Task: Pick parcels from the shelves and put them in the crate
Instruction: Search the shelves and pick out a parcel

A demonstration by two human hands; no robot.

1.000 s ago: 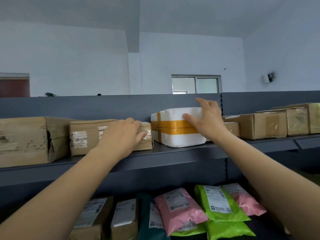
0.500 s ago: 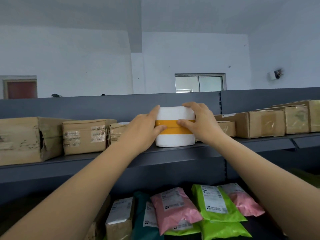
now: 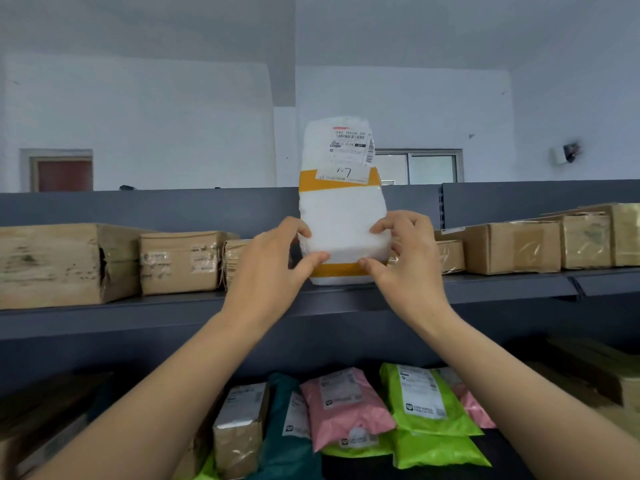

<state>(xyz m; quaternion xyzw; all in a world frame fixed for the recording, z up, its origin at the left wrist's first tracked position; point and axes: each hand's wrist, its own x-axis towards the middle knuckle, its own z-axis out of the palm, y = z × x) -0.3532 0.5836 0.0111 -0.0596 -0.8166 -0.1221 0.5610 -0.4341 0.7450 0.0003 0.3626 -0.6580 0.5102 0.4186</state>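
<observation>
A white foam parcel [image 3: 341,216] banded with orange tape and bearing a shipping label stands tipped up on end at the front of the upper grey shelf [image 3: 502,289]. My left hand [image 3: 273,261] grips its lower left side, thumb under the front face. My right hand [image 3: 405,261] grips its lower right side the same way. The parcel's bottom edge rests on the shelf. No crate is in view.
Brown cardboard boxes [image 3: 180,261] sit left of the parcel, and more boxes [image 3: 512,245] line the shelf to the right. Below lie a pink bag [image 3: 343,407], green bags [image 3: 426,400], a teal bag and a small taped box [image 3: 239,427].
Both hands closed on the white parcel's sides and tilted it up from lying flat, so its labelled top face now points toward me. My view moved closer.
</observation>
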